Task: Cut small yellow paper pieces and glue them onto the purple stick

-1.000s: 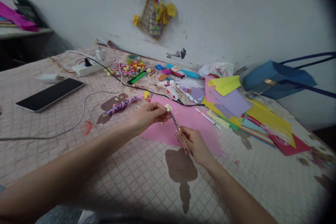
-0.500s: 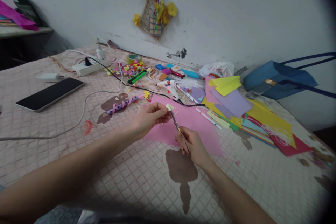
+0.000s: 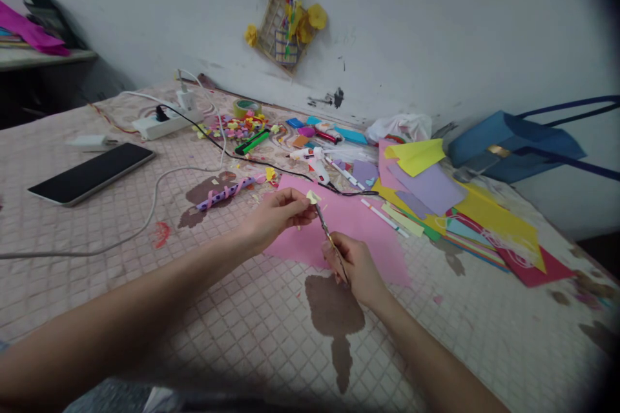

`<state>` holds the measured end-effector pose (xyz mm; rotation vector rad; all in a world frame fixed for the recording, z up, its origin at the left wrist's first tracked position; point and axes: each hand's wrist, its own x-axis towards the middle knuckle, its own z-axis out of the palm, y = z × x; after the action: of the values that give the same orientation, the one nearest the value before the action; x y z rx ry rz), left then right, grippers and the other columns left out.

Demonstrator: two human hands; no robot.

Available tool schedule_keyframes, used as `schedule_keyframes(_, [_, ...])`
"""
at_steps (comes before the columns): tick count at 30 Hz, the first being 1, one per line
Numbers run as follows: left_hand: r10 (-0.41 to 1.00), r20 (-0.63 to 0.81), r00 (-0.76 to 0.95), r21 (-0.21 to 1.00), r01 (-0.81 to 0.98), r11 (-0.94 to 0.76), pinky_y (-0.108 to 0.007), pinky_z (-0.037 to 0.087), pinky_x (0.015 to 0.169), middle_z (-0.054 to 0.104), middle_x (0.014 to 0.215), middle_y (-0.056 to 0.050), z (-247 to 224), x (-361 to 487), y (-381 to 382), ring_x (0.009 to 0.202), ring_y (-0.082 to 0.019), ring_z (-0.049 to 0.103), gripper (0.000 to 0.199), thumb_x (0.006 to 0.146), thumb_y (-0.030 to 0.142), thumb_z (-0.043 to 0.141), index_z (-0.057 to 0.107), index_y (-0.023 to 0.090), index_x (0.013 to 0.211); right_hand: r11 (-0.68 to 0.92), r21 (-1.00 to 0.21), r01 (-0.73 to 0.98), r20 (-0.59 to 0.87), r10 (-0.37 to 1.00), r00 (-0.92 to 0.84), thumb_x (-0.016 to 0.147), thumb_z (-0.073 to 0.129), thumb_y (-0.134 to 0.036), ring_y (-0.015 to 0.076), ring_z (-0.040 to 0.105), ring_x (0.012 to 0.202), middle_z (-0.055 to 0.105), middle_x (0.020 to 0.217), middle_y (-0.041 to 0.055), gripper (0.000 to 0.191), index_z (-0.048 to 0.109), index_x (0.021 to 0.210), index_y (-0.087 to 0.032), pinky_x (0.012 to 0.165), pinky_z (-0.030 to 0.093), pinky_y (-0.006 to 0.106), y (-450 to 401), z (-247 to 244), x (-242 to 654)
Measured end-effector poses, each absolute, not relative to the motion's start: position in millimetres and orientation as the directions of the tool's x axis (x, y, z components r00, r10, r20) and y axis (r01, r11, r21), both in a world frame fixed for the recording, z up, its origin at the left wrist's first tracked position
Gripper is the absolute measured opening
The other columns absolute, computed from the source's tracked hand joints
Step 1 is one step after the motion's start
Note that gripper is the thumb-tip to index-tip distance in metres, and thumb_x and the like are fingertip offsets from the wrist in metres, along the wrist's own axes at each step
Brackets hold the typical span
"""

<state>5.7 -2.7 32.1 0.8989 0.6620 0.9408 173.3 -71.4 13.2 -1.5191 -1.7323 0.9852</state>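
Between the fingertips of my left hand (image 3: 285, 213) is a small pale yellow piece of paper (image 3: 312, 197). My right hand (image 3: 351, 266) is closed round a pair of scissors (image 3: 325, 230), whose blades point up and away, their tips at the yellow piece. Both hands are above a pink sheet (image 3: 372, 242) on the table. A purple spotted roll with a pink strip wound round it (image 3: 225, 193) lies left of my left hand. Beyond the hands rests a white glue gun (image 3: 317, 164).
At the left are a black phone (image 3: 94, 174), a power strip (image 3: 165, 124) and a cable. Colourful small pieces (image 3: 237, 128) and a green cutter (image 3: 252, 142) lie further back. Stacked coloured sheets (image 3: 431, 190) and a blue bag (image 3: 516, 145) stand at the right.
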Motion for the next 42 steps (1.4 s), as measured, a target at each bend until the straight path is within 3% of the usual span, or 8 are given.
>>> schedule_keyframes(25, [0.853,-0.045,0.519,0.923,-0.306,0.235,-0.029,0.048,0.075,0.066,0.075,-0.005,31.3,-1.2,5.7,0.071,-0.012,0.063,0.013,0.076,0.021,0.062,0.057,0.011,0.071,0.076,-0.841,0.535,-0.006,0.989,-0.151,0.082,0.049,-0.048,0.0078,0.035,0.041,0.036,0.044,-0.0068,0.037,0.041,0.06,-0.019,0.04,0.026,0.02,-70.2,20.6,177.0])
schedule_keyframes(42, [0.831,-0.019,0.557,0.937,-0.281,0.209,-0.03,0.047,0.075,0.066,0.075,-0.005,28.1,-2.4,8.7,0.074,-0.013,0.063,0.013,0.078,0.021,0.061,0.055,0.011,0.071,0.099,-0.85,0.518,-0.009,0.979,-0.203,0.086,0.041,-0.047,0.0073,0.035,0.042,0.036,0.049,-0.0063,0.037,0.04,0.062,-0.019,0.041,0.027,0.02,-70.3,18.8,181.7])
